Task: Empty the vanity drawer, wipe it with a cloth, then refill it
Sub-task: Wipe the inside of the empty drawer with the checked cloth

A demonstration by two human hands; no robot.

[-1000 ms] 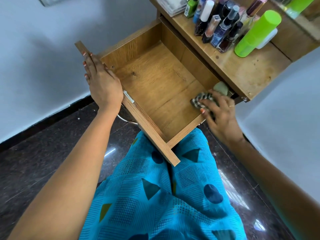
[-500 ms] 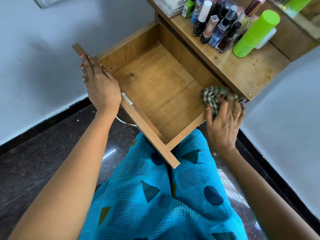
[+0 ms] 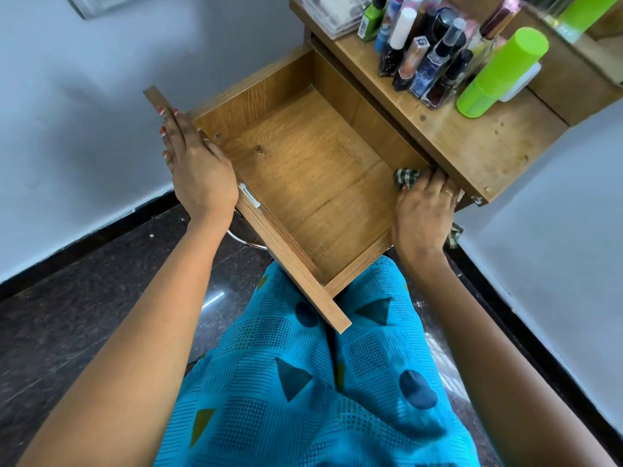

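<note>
The wooden vanity drawer [image 3: 303, 170] is pulled out over my lap and holds nothing inside. My left hand [image 3: 199, 170] lies flat on the drawer's front panel near its left end, fingers stretched out. My right hand [image 3: 421, 210] grips a green checked cloth [image 3: 406, 176] and presses it on the drawer's right side wall, close under the vanity top. Part of the cloth hangs out below my palm. The drawer's former contents, several bottles [image 3: 424, 52] and a green cylinder [image 3: 499, 72], stand on the vanity top [image 3: 472, 143].
A clear plastic box [image 3: 330, 11] sits at the vanity top's back left. My lap in blue patterned fabric [image 3: 320, 382] lies under the drawer. Dark polished floor [image 3: 84, 298] and pale walls surround the vanity. A metal drawer handle [image 3: 242, 241] shows beneath the front panel.
My right hand has carried the cloth from the drawer floor's right corner up onto the right side wall and toward the vanity. My left hand has stayed on the front panel.
</note>
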